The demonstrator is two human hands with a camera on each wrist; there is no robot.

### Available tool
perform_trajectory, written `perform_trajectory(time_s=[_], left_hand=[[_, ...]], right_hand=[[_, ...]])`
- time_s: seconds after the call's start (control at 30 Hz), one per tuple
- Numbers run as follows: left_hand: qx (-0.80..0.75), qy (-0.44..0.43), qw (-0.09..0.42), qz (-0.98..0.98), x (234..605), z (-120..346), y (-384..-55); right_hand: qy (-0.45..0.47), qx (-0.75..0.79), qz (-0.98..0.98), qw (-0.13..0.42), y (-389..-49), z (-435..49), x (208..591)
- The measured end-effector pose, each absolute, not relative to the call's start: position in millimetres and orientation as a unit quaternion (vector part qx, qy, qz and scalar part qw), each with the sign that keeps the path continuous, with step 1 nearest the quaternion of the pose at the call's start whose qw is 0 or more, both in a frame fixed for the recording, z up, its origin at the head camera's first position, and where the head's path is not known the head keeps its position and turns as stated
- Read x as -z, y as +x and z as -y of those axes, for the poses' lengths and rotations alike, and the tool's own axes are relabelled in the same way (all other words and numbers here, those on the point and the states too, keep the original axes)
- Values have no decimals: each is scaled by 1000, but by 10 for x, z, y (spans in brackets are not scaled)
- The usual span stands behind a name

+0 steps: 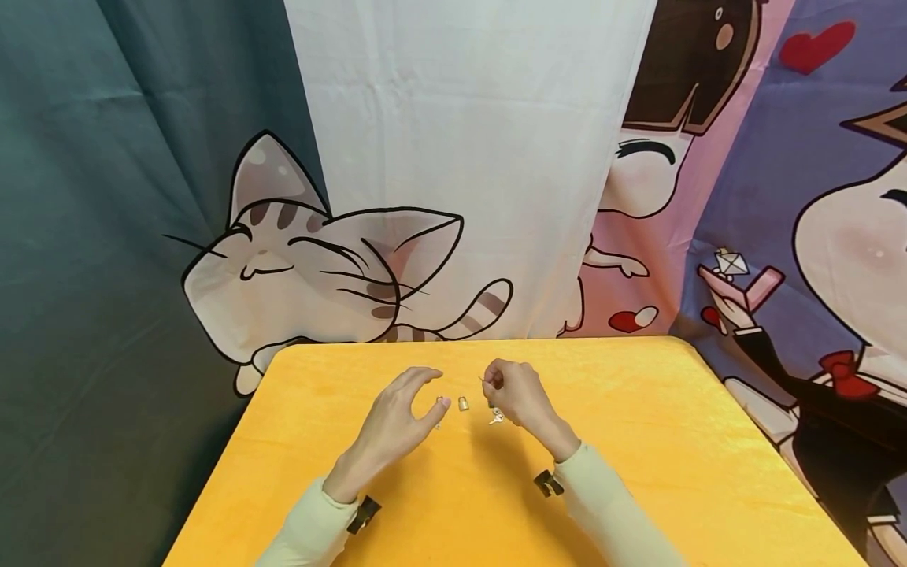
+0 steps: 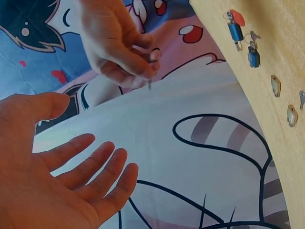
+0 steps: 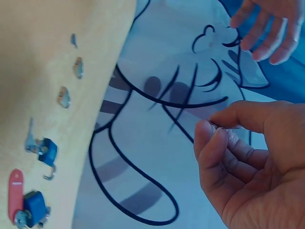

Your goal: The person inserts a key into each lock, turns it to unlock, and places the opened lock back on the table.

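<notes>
My right hand is raised above the table, pinching a small thin metal piece between thumb and fingertips; its kind is too small to tell. My left hand hovers opposite with fingers spread and holds nothing. Between the hands lies a small brass padlock. A second brass padlock and a loose key lie near the left hand, partly covered by its thumb in the head view. Beside the right hand lie keys with a blue padlock, which that hand mostly hides in the head view.
Another blue padlock lies next to a red tag in the right wrist view. A yellow cloth covers the table. Behind its far edge hangs a printed curtain.
</notes>
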State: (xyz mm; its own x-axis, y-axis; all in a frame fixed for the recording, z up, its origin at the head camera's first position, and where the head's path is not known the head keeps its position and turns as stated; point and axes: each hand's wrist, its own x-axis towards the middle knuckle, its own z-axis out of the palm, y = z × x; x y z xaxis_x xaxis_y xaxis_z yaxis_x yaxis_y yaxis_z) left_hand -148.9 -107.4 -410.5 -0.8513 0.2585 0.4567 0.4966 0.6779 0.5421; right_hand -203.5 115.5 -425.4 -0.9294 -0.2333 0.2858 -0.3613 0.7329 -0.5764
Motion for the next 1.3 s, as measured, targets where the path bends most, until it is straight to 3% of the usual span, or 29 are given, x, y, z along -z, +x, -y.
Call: perform_trajectory(time_s=[0.87,1.3], left_hand=[[368,-222,186,884,4036,1011,-1455],[412,-273,251,832,3950,903,-1459]], right_hand=[[195,-365,879,236,-1627,-1238,3781],[208,-374,862,272,-1398,-1223,3621]])
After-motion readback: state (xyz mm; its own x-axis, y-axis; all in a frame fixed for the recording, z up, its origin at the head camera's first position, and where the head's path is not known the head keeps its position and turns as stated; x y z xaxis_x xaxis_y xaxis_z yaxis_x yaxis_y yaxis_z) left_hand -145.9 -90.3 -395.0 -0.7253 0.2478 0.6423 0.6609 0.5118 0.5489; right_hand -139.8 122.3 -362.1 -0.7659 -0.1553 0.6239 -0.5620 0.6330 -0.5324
